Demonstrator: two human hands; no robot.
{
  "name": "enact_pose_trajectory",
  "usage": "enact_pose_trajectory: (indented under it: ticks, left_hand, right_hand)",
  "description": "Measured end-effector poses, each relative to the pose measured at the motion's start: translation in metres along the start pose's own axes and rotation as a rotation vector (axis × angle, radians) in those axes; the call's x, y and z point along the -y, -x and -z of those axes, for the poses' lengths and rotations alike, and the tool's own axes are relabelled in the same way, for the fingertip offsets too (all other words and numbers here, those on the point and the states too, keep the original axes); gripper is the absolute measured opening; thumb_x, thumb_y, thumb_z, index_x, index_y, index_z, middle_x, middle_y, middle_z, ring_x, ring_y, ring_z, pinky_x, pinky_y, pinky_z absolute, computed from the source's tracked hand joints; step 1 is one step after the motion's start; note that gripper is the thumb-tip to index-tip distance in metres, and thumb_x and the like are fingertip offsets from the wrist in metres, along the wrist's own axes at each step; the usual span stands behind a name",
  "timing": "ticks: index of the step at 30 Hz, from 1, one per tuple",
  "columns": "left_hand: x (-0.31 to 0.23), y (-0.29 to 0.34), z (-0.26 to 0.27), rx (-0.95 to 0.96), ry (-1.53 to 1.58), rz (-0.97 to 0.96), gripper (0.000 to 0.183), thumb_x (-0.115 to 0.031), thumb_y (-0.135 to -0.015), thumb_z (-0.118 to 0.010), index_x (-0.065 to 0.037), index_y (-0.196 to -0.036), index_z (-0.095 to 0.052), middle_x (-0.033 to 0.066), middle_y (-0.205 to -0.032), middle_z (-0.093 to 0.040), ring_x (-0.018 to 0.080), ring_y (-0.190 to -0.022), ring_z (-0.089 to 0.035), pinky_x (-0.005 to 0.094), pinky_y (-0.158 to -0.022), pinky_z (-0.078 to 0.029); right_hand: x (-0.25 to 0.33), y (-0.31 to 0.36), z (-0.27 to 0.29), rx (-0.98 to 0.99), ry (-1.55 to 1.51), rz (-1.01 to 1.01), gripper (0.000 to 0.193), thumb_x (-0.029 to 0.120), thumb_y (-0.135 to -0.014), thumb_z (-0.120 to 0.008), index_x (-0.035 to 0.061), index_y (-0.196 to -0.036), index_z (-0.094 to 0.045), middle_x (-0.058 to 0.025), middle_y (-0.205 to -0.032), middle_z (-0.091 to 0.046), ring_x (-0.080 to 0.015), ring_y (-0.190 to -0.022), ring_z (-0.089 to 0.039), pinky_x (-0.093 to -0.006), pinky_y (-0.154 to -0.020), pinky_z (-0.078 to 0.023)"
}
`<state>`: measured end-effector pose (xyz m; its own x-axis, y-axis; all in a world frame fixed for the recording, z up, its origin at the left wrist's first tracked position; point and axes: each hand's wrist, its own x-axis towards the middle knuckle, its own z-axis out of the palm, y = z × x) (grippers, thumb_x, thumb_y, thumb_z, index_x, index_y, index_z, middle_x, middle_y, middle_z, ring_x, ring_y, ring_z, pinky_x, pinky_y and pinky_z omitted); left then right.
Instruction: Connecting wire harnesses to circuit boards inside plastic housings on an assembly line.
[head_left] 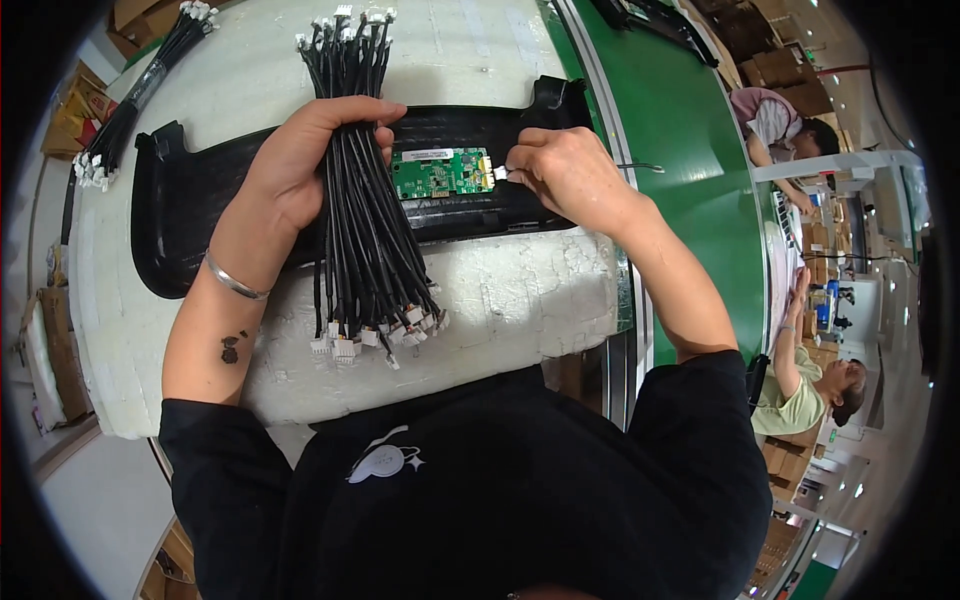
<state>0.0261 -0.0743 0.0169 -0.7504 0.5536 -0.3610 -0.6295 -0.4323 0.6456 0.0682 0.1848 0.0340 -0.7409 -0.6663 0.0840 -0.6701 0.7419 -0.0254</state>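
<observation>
My left hand [300,160] is closed around a thick bundle of black cables [365,210] with white plugs at both ends. Under it lies a long black plastic housing [200,205], and a green circuit board [440,174] sits in its middle. At the board's right edge, my right hand [570,175] pinches a small white connector [501,173] against the socket there. Whether the plug is fully seated cannot be made out. A thin dark cable end [645,168] sticks out to the right, beyond that hand.
The housing rests on a white foam block [520,290]. Another cable bundle [150,85] lies at the far left. Along the right runs a green conveyor belt [690,200] with a metal edge, carrying a black part [660,25] at its far end. Two people [800,400] work beyond it.
</observation>
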Motion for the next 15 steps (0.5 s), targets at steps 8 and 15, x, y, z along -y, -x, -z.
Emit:
enact_pose_trajectory:
  ticks: [8,15]
  left_hand:
    - [0.000,0.014,-0.022,0.119,-0.052,0.137,0.023,-0.007,-0.081,-0.058,0.008,-0.099,-0.055,0.0070,-0.072,-0.061,0.0075,-0.053,-0.058,0.0208,-0.055,-0.053]
    - [-0.046,0.005,-0.043,0.089,-0.987,0.185,0.015,-0.006,-0.073,-0.065,0.004,-0.082,-0.058,0.0085,-0.069,-0.061,0.0074,-0.049,-0.053,0.0188,-0.044,-0.046]
  right_hand:
    - [-0.011,0.003,-0.007,-0.022,-0.182,0.005,0.007,0.009,-0.071,-0.063,0.0023,-0.073,-0.063,-0.0093,-0.071,-0.059,-0.0272,-0.066,-0.059,-0.0363,-0.059,-0.048]
    - [-0.008,0.002,-0.006,-0.003,-0.202,0.005,0.009,0.011,-0.073,-0.063,0.0019,-0.074,-0.063,-0.0097,-0.069,-0.058,-0.0277,-0.066,-0.058,-0.0363,-0.058,-0.047]
